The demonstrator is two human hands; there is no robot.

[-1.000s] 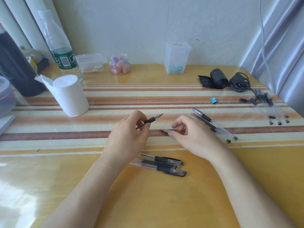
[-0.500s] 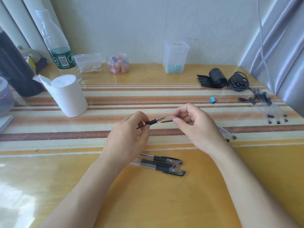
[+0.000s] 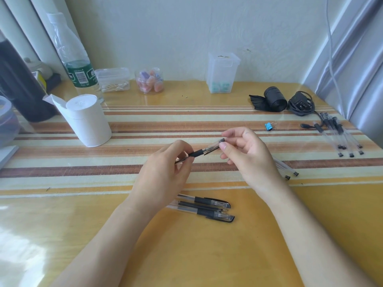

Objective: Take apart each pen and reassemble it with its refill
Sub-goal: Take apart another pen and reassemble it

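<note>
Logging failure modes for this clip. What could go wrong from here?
1. The right hand pinches the clear cap only near its far end. It might seat crooked on the pen or slip out and drop to the table.
2. The left hand is held right above the capped pens. Lowering that wrist could knock them out of place.

Only the person's arms and hands can be seen from here. The bare left forearm (image 3: 107,235) and the bare right forearm (image 3: 306,228) are uncovered from the wrist down to where they pass out of sight. The slim-fingered left hand (image 3: 163,172) and the slim-fingered right hand (image 3: 248,156) are bare as well. The right hand's short, rounded thumbnail (image 3: 223,145) looks neatly trimmed and faintly glossy in the daylight. A tiny dark mark (image 3: 246,133) sits on the right hand's forefinger, too small to make out.
</note>
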